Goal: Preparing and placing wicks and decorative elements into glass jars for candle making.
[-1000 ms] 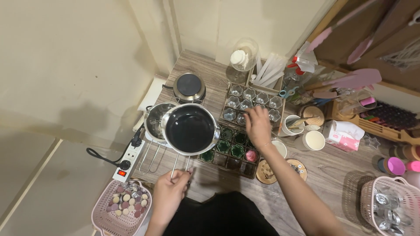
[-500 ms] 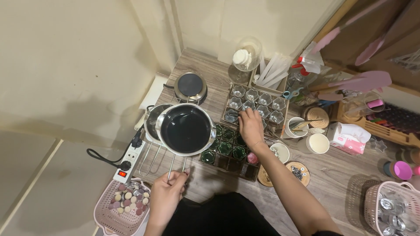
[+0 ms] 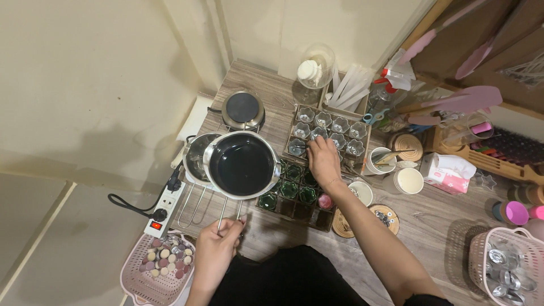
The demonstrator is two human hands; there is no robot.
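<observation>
Fingers: left hand (image 3: 218, 249) grips pan handle (image 3: 229, 212); right hand (image 3: 324, 160) pinches one glass cup (image 3: 298, 148).

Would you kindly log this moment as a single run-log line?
left hand: grips wire handle of pan holding dark liquid | right hand: on clear glass cup in tray | table: wooden

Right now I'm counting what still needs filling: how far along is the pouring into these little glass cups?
Done: the near tray's cups look filled with dark green. In hand: the left hand holds the pan of dark liquid by its handle; the right hand touches a cup in the far tray. Left: the far tray's clear cups look empty.
</observation>
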